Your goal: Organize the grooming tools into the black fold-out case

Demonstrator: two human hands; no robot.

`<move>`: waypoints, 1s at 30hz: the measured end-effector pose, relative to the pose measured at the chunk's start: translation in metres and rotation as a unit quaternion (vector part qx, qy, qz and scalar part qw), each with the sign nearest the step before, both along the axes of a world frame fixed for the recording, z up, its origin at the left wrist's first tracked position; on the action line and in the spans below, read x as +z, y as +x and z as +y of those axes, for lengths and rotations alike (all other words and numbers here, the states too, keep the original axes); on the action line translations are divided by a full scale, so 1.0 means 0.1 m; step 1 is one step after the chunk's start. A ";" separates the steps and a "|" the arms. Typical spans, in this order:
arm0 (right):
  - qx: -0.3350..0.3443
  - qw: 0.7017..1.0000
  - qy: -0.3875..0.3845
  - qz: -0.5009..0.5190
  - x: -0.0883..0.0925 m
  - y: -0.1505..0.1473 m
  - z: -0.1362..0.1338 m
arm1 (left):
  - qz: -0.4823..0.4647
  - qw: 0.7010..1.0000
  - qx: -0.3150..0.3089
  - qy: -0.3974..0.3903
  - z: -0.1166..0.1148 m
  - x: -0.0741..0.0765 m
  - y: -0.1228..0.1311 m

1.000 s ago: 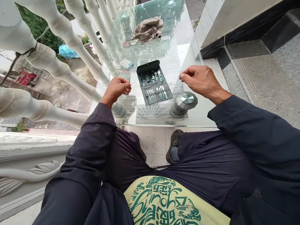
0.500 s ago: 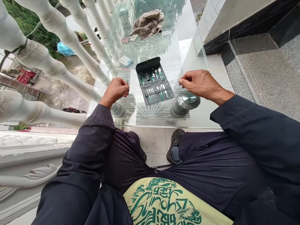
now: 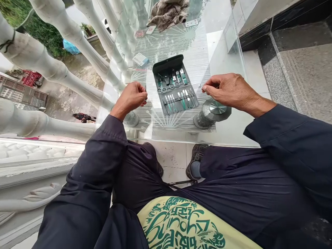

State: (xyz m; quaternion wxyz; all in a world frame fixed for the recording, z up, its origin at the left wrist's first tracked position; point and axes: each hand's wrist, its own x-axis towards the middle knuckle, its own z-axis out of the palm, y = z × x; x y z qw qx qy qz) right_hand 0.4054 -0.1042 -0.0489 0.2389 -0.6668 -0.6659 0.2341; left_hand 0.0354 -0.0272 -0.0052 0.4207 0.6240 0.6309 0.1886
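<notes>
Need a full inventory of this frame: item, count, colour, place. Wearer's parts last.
manicure case: one, dark, open on table
manicure tools: many, silver and green, two rows inside case
glass table: one, transparent, ahead
table legs: at least two, grey, under glass
box: one, white and blue, beyond case, leftward
cloth: one, brown-grey, far end
flat cards: three, red or whitish, near cloth
balusters: several, white, left
blue cover: one, beyond balusters
vehicle: one, red, outside
steps: several, grey, right
shoes: two, dark, below table
shirt: one, yellow with green print, bottom
hands: two, bare, either side of case
</notes>
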 end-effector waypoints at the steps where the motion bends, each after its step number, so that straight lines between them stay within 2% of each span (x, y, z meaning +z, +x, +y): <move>1: -0.003 1.000 -0.003 0.000 0.01 0.00 0.00 | -0.008 1.000 0.001 -0.002 0.00 0.00 0.00; 12: -0.028 0.998 0.019 0.056 0.03 -0.07 -0.03 | -0.166 0.982 -0.029 -0.089 -0.14 0.07 0.11; 18: -0.008 0.982 0.024 0.186 0.13 -0.28 -0.01 | -0.205 0.970 -0.055 -0.118 -0.23 0.11 0.27; 22: 0.016 0.955 -0.015 0.297 0.32 -0.47 0.09 | -0.231 0.967 -0.076 -0.072 -0.27 0.19 0.56; 26: 0.018 0.928 -0.018 0.372 0.53 -0.64 0.22 | -0.270 0.958 -0.090 -0.014 -0.29 0.27 0.86; 30: 0.023 0.911 -0.012 0.411 0.61 -0.70 0.27 | -0.282 0.957 -0.075 0.010 -0.30 0.27 0.97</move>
